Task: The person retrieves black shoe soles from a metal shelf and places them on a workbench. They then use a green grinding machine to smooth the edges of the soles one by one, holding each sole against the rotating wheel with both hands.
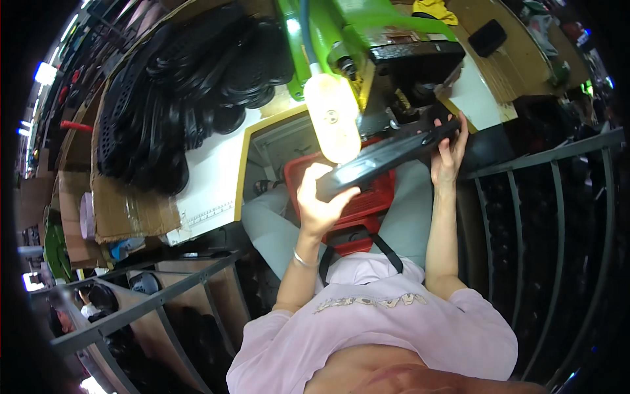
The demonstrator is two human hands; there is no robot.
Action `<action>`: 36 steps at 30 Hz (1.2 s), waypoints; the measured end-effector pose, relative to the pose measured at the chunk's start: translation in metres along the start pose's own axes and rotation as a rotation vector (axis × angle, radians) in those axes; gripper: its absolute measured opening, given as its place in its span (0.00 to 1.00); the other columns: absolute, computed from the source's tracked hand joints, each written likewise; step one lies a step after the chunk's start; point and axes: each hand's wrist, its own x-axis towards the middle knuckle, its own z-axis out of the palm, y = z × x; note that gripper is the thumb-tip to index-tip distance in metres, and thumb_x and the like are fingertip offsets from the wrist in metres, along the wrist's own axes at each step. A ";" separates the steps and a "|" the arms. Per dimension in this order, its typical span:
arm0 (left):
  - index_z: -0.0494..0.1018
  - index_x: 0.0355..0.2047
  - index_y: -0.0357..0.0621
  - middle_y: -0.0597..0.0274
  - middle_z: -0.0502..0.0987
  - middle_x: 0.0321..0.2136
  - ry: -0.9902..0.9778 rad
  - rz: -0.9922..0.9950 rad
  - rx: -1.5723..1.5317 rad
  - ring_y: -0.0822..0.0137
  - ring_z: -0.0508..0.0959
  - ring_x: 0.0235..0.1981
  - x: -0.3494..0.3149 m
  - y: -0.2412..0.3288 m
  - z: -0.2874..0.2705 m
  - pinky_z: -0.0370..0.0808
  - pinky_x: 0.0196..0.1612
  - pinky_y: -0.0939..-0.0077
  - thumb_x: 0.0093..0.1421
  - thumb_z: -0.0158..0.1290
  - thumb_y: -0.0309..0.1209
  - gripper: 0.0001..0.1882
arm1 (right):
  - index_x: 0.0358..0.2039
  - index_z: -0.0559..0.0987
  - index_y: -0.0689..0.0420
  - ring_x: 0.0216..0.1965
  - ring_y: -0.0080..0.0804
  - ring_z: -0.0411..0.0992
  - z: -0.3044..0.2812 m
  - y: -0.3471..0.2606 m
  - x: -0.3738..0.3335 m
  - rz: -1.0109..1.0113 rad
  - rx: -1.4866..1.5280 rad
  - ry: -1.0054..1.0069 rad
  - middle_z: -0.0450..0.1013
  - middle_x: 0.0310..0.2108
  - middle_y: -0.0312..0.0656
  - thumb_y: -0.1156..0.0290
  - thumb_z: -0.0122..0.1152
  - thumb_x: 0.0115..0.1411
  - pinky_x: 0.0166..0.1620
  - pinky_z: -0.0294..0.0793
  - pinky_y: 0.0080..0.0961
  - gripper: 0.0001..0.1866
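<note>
A long black shoe sole point(387, 156) is held up in front of me, tilted so that its right end is higher. My left hand point(320, 207) grips the near left end, with the thumb below and the fingers round the edge. At the other end, my right hand point(447, 157) has its fingers curled about the sole. Light from a bright lamp point(331, 118) close by shines off its surface. Behind the sole stands a green machine point(361, 26) with a dark head.
Many black soles point(190, 98) lie heaped at the left, on the white table point(210, 190) and over a cardboard box point(128, 210). Below my hands, between my knees, is a red plastic basket point(367, 213). Metal rails point(551, 157) flank me on both sides.
</note>
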 end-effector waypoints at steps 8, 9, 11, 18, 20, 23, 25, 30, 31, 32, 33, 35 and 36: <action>0.71 0.34 0.38 0.60 0.76 0.28 0.036 0.141 0.066 0.68 0.76 0.31 0.030 -0.019 -0.006 0.74 0.39 0.75 0.41 0.71 0.24 0.22 | 0.63 0.57 0.54 0.54 0.32 0.62 -0.007 0.024 0.013 0.002 -0.144 0.000 0.60 0.54 0.40 0.58 0.81 0.41 0.57 0.63 0.29 0.53; 0.71 0.33 0.38 0.61 0.76 0.29 0.075 0.054 0.007 0.70 0.76 0.32 0.026 -0.014 -0.011 0.74 0.39 0.76 0.41 0.71 0.22 0.21 | 0.62 0.58 0.54 0.52 0.30 0.63 0.006 0.024 0.008 0.013 -0.132 0.008 0.61 0.52 0.38 0.58 0.82 0.39 0.56 0.64 0.28 0.54; 0.71 0.33 0.38 0.63 0.75 0.30 0.082 -0.008 -0.089 0.73 0.76 0.33 0.022 -0.011 -0.019 0.74 0.39 0.78 0.42 0.69 0.19 0.20 | 0.62 0.58 0.55 0.52 0.30 0.64 0.015 0.027 0.003 -0.033 -0.174 0.004 0.62 0.52 0.38 0.60 0.82 0.39 0.55 0.65 0.27 0.53; 0.69 0.36 0.38 0.64 0.71 0.32 0.076 0.011 -0.050 0.73 0.74 0.33 0.010 -0.026 -0.066 0.73 0.39 0.79 0.39 0.68 0.14 0.24 | 0.62 0.57 0.58 0.52 0.32 0.66 0.053 0.029 -0.015 0.030 -0.145 -0.075 0.64 0.52 0.43 0.66 0.81 0.40 0.54 0.70 0.28 0.52; 0.69 0.36 0.38 0.62 0.70 0.34 0.080 0.002 -0.068 0.72 0.73 0.34 0.006 -0.034 -0.079 0.72 0.40 0.79 0.40 0.67 0.14 0.24 | 0.61 0.58 0.60 0.52 0.32 0.66 0.057 0.036 -0.021 0.027 -0.159 -0.097 0.64 0.53 0.42 0.67 0.81 0.40 0.54 0.71 0.28 0.52; 0.69 0.36 0.38 0.62 0.70 0.34 0.105 -0.044 -0.162 0.72 0.72 0.35 -0.002 -0.051 -0.097 0.72 0.42 0.79 0.41 0.68 0.16 0.24 | 0.60 0.60 0.62 0.53 0.32 0.66 0.069 0.043 -0.032 0.005 -0.169 -0.069 0.62 0.54 0.42 0.69 0.81 0.39 0.54 0.71 0.28 0.50; 0.69 0.36 0.39 0.63 0.70 0.35 0.142 -0.079 -0.193 0.72 0.72 0.36 -0.009 -0.067 -0.110 0.72 0.43 0.79 0.42 0.69 0.17 0.23 | 0.58 0.63 0.65 0.53 0.32 0.66 0.072 0.051 -0.038 -0.033 -0.216 -0.047 0.60 0.56 0.41 0.72 0.81 0.38 0.54 0.71 0.28 0.48; 0.71 0.35 0.38 0.65 0.73 0.33 0.123 -0.254 -0.171 0.72 0.74 0.35 -0.021 -0.110 -0.132 0.72 0.42 0.78 0.42 0.68 0.18 0.21 | 0.47 0.73 0.69 0.45 0.37 0.73 0.085 0.054 -0.048 -0.174 -0.461 -0.045 0.71 0.48 0.47 0.80 0.77 0.37 0.45 0.76 0.30 0.34; 0.72 0.34 0.37 0.65 0.74 0.32 0.085 -0.306 -0.107 0.72 0.74 0.35 -0.019 -0.114 -0.130 0.72 0.41 0.78 0.42 0.68 0.18 0.20 | 0.47 0.73 0.70 0.45 0.35 0.74 0.086 0.053 -0.051 -0.220 -0.562 -0.076 0.71 0.48 0.47 0.86 0.73 0.38 0.45 0.77 0.30 0.32; 0.72 0.34 0.37 0.66 0.74 0.32 0.048 -0.357 -0.042 0.72 0.75 0.34 -0.017 -0.118 -0.129 0.72 0.41 0.77 0.41 0.68 0.18 0.20 | 0.44 0.74 0.71 0.42 0.36 0.75 0.086 0.052 -0.050 -0.335 -0.643 -0.103 0.73 0.46 0.49 0.87 0.73 0.37 0.44 0.77 0.30 0.30; 0.74 0.32 0.37 0.63 0.77 0.29 -0.027 -0.316 0.236 0.70 0.76 0.32 -0.008 -0.114 -0.118 0.74 0.40 0.75 0.40 0.68 0.19 0.18 | 0.41 0.76 0.72 0.40 0.37 0.76 0.089 0.047 -0.048 -0.457 -0.730 -0.117 0.74 0.43 0.50 0.87 0.73 0.36 0.43 0.77 0.30 0.27; 0.75 0.33 0.42 0.54 0.79 0.28 -0.135 -0.159 0.525 0.56 0.80 0.33 0.013 -0.091 -0.083 0.71 0.56 0.60 0.39 0.70 0.27 0.20 | 0.41 0.76 0.72 0.39 0.39 0.77 0.095 0.032 -0.044 -0.520 -0.812 -0.132 0.75 0.41 0.52 0.84 0.75 0.34 0.42 0.77 0.31 0.28; 0.76 0.33 0.44 0.55 0.80 0.28 -0.166 -0.064 0.550 0.53 0.80 0.34 0.026 -0.075 -0.060 0.66 0.61 0.56 0.39 0.70 0.30 0.20 | 0.40 0.77 0.72 0.38 0.41 0.77 0.094 0.028 -0.043 -0.552 -0.859 -0.139 0.76 0.39 0.52 0.82 0.76 0.33 0.42 0.77 0.31 0.29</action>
